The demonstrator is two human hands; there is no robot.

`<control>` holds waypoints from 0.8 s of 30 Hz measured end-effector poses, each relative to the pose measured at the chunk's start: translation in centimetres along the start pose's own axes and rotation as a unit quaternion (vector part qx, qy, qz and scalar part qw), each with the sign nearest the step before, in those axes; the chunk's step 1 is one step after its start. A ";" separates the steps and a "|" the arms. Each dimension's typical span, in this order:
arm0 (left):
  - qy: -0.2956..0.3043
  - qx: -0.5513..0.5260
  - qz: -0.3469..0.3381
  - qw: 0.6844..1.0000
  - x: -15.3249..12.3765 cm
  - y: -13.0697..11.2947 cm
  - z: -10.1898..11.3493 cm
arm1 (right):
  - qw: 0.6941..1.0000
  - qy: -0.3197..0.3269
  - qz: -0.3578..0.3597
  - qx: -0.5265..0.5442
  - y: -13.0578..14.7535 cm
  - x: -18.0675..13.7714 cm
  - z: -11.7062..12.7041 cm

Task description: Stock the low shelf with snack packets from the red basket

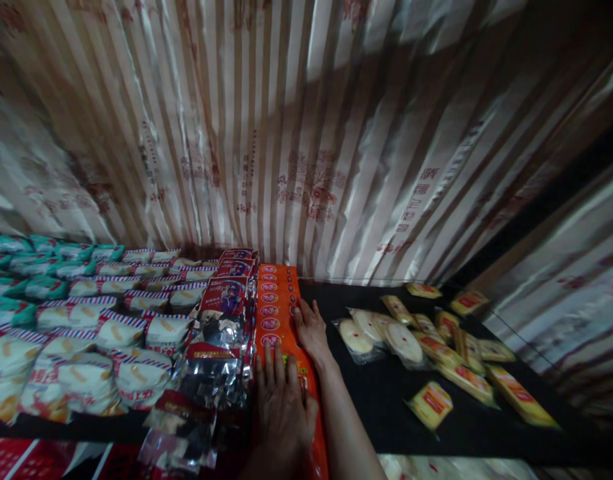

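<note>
Packets (277,299), orange, run 12–6 o'clock, ctr; we rest L hand (282,403) flat on their 6 o'clock part, R hand (312,330), fingers extended, at 3 o'clock edge; neither grips.

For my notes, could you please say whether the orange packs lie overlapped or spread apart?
Overlapped: the orange packs show only strips with repeated logos behind the front one.

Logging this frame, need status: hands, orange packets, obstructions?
Left hand flat on orange packets; right hand along their right edge. Packets overlapped in a row. Dark red packets crowd the left side.
</note>
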State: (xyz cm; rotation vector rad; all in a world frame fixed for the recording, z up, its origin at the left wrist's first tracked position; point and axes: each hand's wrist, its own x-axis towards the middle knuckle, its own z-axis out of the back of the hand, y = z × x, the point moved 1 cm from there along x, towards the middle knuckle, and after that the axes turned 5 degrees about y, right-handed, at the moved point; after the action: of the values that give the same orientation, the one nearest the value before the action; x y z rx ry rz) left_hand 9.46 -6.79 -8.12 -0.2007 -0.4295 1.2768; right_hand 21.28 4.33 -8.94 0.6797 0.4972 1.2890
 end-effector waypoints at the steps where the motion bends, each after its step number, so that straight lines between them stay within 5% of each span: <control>1: 0.004 -0.001 0.003 1.000 0.0 -0.1 0.0 | 1.000 0.001 0.002 -0.011 0.1 -0.1 0.0; 11: 0.004 -0.034 0.010 0.999 -0.2 0.2 -0.2 | 0.998 -0.020 0.016 -0.054 0.3 -0.3 0.2; 16: -0.030 -0.013 -0.012 0.999 -0.6 0.4 -0.7 | 0.989 -0.074 0.103 -0.075 1.1 -0.1 1.1; 19: -0.040 0.001 -0.021 0.999 -0.7 0.5 -1.2 | 0.980 -0.017 0.150 -0.131 3.4 0.7 0.6; 24: -0.030 0.002 -0.010 0.999 -0.7 0.7 -1.1 | 0.952 0.107 0.107 -0.267 6.6 3.0 -1.6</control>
State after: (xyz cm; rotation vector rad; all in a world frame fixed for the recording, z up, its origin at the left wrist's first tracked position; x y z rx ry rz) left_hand 9.16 -7.15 -9.46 -0.1543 -0.4790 1.2660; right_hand 16.22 8.39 -5.32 0.1406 0.2291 1.6264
